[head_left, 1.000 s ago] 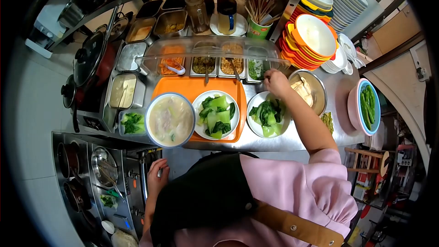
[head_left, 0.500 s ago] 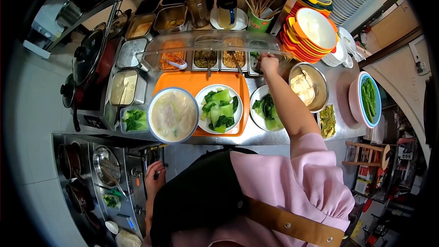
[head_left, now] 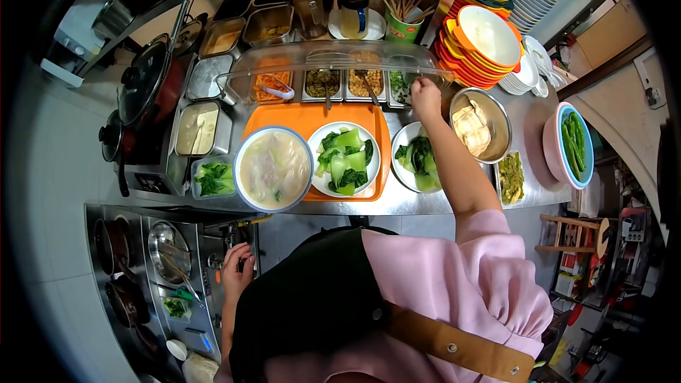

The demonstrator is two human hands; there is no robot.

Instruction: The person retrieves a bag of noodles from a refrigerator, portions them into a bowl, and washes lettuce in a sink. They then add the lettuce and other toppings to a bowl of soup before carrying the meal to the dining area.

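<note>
My right hand (head_left: 426,99) is over the near right corner of a metal container of chopped green onions (head_left: 401,85), its fingers closed together. Whatever they hold, if anything, is hidden. Below that forearm is a plate of leafy greens (head_left: 418,159), partly covered by the arm. Down at my left side, my left hand (head_left: 237,267) hangs with loosely curled fingers, holding nothing I can see. A large bowl of milky soup with noodles (head_left: 273,170) and a second plate of greens (head_left: 347,163) rest on an orange tray (head_left: 284,115).
A clear curved cover (head_left: 333,60) arches over the topping containers. Stacked orange-rimmed bowls (head_left: 482,39) stand right of it. A steel bowl with pale folded sheets (head_left: 482,124), a container of chopped pickles (head_left: 511,179) and a basin of green peppers (head_left: 571,145) line the counter's right side.
My right hand has drawn slightly back toward me and to the right, out from the green onion container, uncovering more of it. My left hand stays low at my side. The view has shifted slightly.
</note>
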